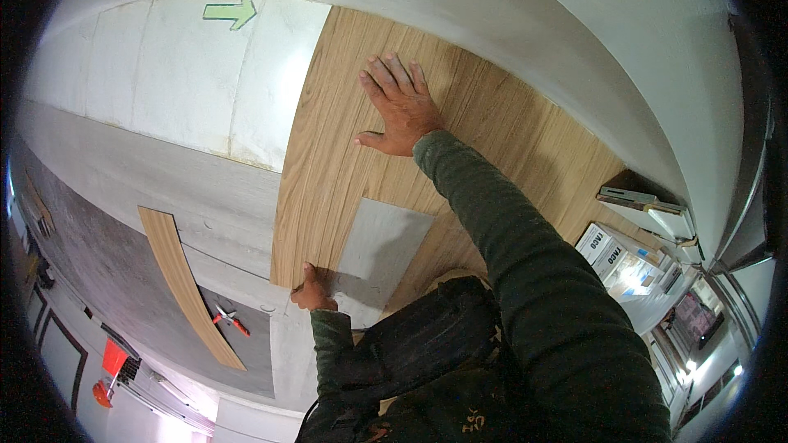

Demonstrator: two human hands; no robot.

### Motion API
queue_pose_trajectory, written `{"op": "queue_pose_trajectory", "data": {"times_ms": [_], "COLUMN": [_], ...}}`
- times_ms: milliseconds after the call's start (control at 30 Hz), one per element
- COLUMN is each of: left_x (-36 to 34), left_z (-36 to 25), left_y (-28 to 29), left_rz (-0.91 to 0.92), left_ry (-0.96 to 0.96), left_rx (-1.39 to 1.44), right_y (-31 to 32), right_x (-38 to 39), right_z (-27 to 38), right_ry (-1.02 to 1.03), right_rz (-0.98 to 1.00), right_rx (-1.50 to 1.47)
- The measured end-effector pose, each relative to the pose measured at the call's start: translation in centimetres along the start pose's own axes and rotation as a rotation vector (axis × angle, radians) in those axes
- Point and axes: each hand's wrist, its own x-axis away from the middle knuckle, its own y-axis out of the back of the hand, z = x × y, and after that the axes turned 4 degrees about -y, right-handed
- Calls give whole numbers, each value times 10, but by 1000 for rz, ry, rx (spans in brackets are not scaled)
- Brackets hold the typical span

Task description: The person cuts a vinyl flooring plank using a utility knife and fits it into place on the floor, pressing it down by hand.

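Wood-look flooring planks (492,107) cover the floor ahead and to the right. My right hand (402,111) lies flat with spread fingers on the light-brown plank surface near the far wall. At the near end of the outermost flooring plank (297,197), my left hand (313,291) is closed around the corner, thumb upward; its other fingers are partly hidden. Between the planks, a grey rectangle of bare floor (382,234) shows, partly in shadow.
A loose narrow plank (176,258) lies on the left, with a red-handled hand tool (231,320) beside it. White tiles with a green arrow (230,11) run along the far wall. Boxes (611,250) stand at the right. A dark bag (427,336) is close to my body.
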Motion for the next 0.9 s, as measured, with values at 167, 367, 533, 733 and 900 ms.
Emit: {"op": "queue_pose_trajectory", "data": {"times_ms": [167, 367, 533, 733, 900], "left_x": [-18, -3, -46, -23, -35], "left_z": [20, 7, 55, 25, 42], "left_y": [4, 3, 9, 2, 5], "left_rz": [96, 144, 268, 310, 223], "left_ry": [-28, -16, -60, -53, -119], "left_rx": [136, 234, 418, 436, 315], "right_y": [4, 0, -1, -6, -17], "right_x": [-1, 1, -4, -5, 1], "right_z": [2, 1, 5, 1, -7], "right_ry": [-18, -26, -24, -19, 93], "right_rz": [44, 35, 87, 47, -84], "right_rx": [-1, 33, 79, 79, 58]}}
